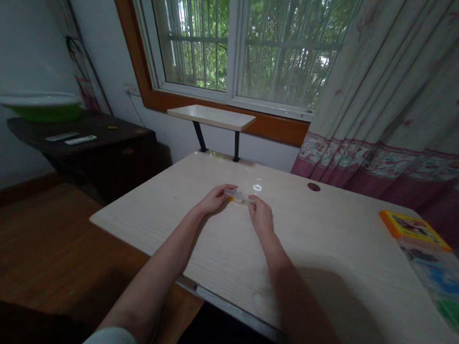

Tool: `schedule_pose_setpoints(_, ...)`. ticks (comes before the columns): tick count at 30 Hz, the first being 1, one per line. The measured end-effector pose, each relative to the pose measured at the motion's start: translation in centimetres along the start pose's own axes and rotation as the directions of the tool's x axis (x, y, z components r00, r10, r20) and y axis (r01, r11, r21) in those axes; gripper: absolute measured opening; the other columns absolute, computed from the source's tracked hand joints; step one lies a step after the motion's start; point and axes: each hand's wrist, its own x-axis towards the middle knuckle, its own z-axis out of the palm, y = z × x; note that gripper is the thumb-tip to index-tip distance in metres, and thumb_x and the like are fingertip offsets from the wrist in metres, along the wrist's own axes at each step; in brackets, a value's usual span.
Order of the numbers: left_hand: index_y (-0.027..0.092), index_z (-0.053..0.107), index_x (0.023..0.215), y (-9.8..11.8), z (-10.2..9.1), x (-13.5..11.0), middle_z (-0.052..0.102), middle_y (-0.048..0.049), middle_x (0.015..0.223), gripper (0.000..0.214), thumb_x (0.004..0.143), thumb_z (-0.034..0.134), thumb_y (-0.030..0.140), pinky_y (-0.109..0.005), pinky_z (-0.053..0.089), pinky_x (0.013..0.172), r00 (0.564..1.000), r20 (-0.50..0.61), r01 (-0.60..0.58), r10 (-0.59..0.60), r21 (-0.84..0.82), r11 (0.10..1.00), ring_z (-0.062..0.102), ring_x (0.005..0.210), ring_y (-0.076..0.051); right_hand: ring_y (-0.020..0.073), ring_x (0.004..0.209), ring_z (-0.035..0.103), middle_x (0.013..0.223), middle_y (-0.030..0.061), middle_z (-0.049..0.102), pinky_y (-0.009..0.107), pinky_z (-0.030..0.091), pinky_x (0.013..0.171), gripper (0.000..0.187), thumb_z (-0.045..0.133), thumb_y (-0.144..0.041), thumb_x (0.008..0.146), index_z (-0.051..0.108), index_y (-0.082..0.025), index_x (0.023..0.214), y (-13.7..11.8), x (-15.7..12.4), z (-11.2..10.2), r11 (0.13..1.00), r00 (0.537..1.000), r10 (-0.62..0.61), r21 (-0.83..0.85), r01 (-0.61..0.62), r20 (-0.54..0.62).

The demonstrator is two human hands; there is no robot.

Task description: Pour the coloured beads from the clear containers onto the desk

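Over the pale desk, left hand and right hand pinch a small clear piece between them.

Two hands, the left hand and right hand, pinch a small clear thing over the pale table

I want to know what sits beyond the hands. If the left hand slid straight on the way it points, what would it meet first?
The left hand points toward the right hand; both pinch a small clear object, so it would press along that, then probably meet the right fingers.
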Motion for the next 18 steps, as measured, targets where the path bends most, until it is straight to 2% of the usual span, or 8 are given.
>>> schedule_pose_setpoints(4,0.011,0.062,0.102,-0.1,-0.1,0.0,0.063,-0.0117,0.103,0.036,0.071,0.06,0.029,-0.032,0.041,0.087,1.0,-0.003,-0.015,0.015,0.001,1.0,0.057,0.092,-0.019,0.017,0.11,0.053,0.117,0.0057,0.058,0.031,0.039,0.097,0.038,0.042,-0.005,0.077,0.058,-0.02,0.108,0.0,0.1,0.1,0.998,0.999,-0.037,0.046,0.039,-0.038)
schedule_pose_setpoints(9,0.012,0.064,0.098,0.1,0.0,0.1,0.064,-0.0109,0.101,0.035,0.069,0.063,0.031,-0.033,0.041,0.088,0.999,-0.038,0.0,0.001,0.01,1.0,0.057,0.093,-0.019,0.0193,0.1,0.058,0.111,0.0063,0.062,0.033,0.043,0.092,0.038,0.043,-0.008,0.078,0.056,-0.021,0.111,-0.1,0.2,0.0,1.0,1.0,0.018,0.001,-0.018,0.006)
schedule_pose_setpoints(12,0.012,0.063,0.1,1.0,0.2,0.2,0.065,-0.0098,0.096,0.039,0.066,0.067,0.031,-0.034,0.042,0.085,0.992,-0.125,0.024,-0.035,-0.089,0.996,0.059,0.088,-0.019,0.0187,0.099,0.059,0.114,0.0055,0.06,0.032,0.045,0.09,0.043,0.043,-0.011,0.081,0.047,-0.023,0.123,-0.3,0.1,-0.2,0.998,0.998,0.04,0.04,-0.039,-0.042)
schedule_pose_setpoints(15,0.014,0.062,0.101,2.4,0.7,-0.1,0.065,-0.0091,0.095,0.042,0.064,0.07,0.034,-0.035,0.044,0.083,0.976,-0.205,0.03,-0.076,-0.219,0.975,0.06,0.085,-0.019,0.0182,0.1,0.059,0.114,0.003,0.061,0.032,0.046,0.089,0.04,0.045,-0.019,0.085,0.044,-0.026,0.124,-0.8,0.0,-0.4,0.994,0.997,0.027,0.11,-0.018,-0.073)
schedule_pose_setpoints(18,0.014,0.061,0.1,3.7,1.4,-0.7,0.064,-0.0102,0.094,0.044,0.063,0.072,0.035,-0.036,0.046,0.078,0.986,-0.137,0.046,-0.091,-0.307,0.951,0.06,0.082,-0.019,0.0178,0.107,0.056,0.119,0.0012,0.058,0.031,0.044,0.093,0.038,0.048,-0.026,0.086,0.045,-0.029,0.123,-1.3,-0.2,-0.5,0.989,0.994,-0.053,0.133,0.066,-0.094)
